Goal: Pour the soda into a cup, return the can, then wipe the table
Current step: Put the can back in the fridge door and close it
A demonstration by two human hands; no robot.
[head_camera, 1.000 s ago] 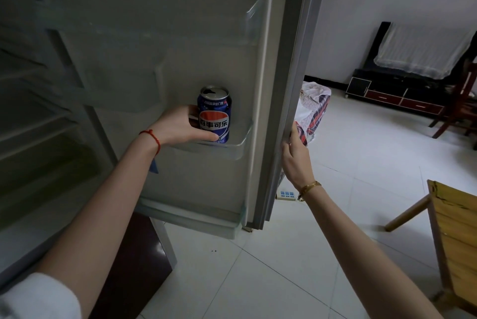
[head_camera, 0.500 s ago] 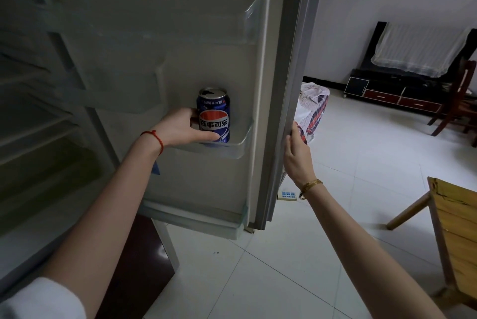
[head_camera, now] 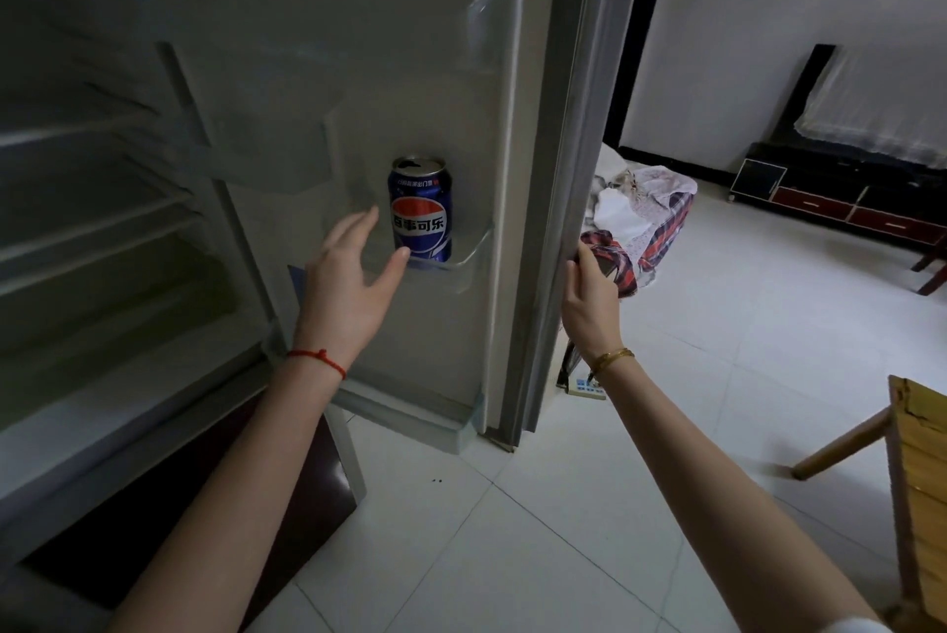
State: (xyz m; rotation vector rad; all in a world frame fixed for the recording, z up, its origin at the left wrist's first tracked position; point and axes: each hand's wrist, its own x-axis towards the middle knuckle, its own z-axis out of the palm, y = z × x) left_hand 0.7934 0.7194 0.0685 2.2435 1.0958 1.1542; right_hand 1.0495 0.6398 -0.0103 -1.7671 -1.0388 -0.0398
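Note:
A blue soda can (head_camera: 421, 209) with an opened top stands upright in a clear shelf (head_camera: 461, 263) on the inside of the open fridge door (head_camera: 435, 68). My left hand (head_camera: 353, 273) hovers just left of the can, fingers spread and relaxed, holding nothing; the thumb tip is close to the can's base. My right hand (head_camera: 589, 299) grips the outer edge of the fridge door, fingers curled round it.
The fridge interior (head_camera: 102, 222) with bare shelves is at the left. A bundle of patterned cloth (head_camera: 645, 217) lies on the white tiled floor behind the door. A wooden table corner (head_camera: 917, 453) is at the right; a dark TV stand (head_camera: 830, 202) lines the far wall.
My left hand has let go of the can and pulled back a little, leaving the can standing in the door shelf. My right hand still holds the door edge.

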